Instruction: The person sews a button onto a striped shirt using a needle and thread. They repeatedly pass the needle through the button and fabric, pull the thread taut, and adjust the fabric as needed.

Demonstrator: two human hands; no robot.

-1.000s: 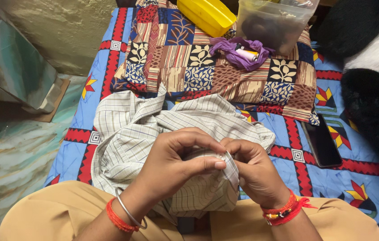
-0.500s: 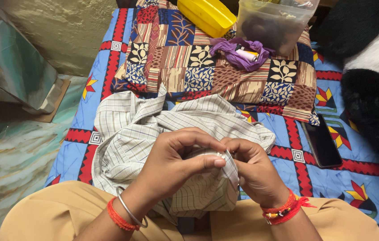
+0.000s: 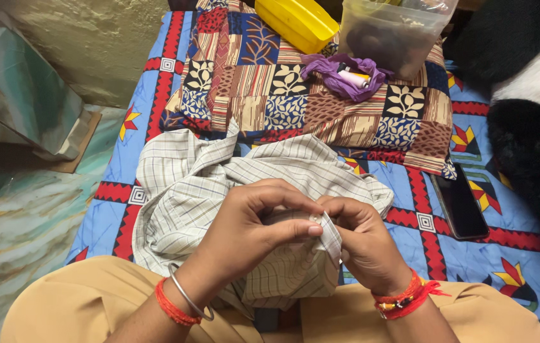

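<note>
A clear plastic tub [image 3: 389, 28] and a glossy yellow lid-like case [image 3: 295, 22] sit at the far edge of the patchwork pillow [image 3: 263, 89]. Nearer than the pillow, the crumpled checked shirt [image 3: 193, 184] trails from the person's lap toward it. The left hand [image 3: 251, 232] and right hand [image 3: 362, 244] both pinch one folded edge of the thin woven fabric.

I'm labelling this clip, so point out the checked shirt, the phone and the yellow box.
shirt [image 3: 184, 184], head view, bare folds left of the hands
phone [image 3: 459, 204], head view, screen middle
yellow box [image 3: 296, 22], head view, lid
</note>
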